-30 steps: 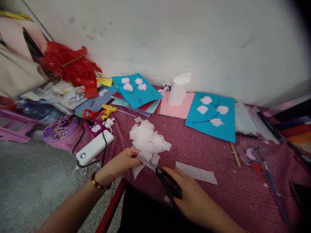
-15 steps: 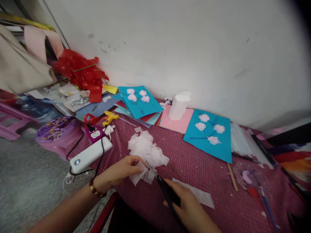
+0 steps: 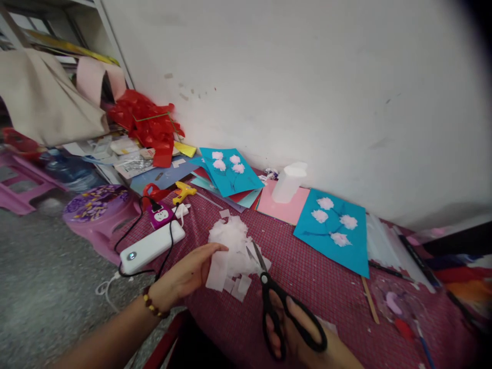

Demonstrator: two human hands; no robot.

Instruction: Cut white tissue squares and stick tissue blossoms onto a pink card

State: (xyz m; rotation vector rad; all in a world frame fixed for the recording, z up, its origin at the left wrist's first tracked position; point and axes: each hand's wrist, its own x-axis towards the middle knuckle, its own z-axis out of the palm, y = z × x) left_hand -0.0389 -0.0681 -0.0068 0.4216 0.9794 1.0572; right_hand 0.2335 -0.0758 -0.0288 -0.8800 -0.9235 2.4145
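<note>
My left hand (image 3: 184, 274) pinches a strip of white tissue paper (image 3: 217, 270) at the near edge of a pile of cut tissue squares (image 3: 232, 241). My right hand (image 3: 295, 341) has its fingers through the loops of black-handled scissors (image 3: 282, 310). The blades stand slightly apart, pointing up toward the pile and just right of the strip. Both hands are over the near part of a red checked tablecloth (image 3: 319, 287).
Two blue cards with pink tissue blossoms (image 3: 230, 171) (image 3: 332, 228) lie at the back, with a white bottle (image 3: 289, 182) on pink paper between them. A white power bank (image 3: 151, 246), yellow glue gun (image 3: 183, 192) and purple stool (image 3: 96, 205) are left; a wooden stick (image 3: 369, 300) right.
My right hand has drawn the scissors back from the strip and turned them upright with the handles spread. My left hand still holds a tissue strip. The view has tilted up.
</note>
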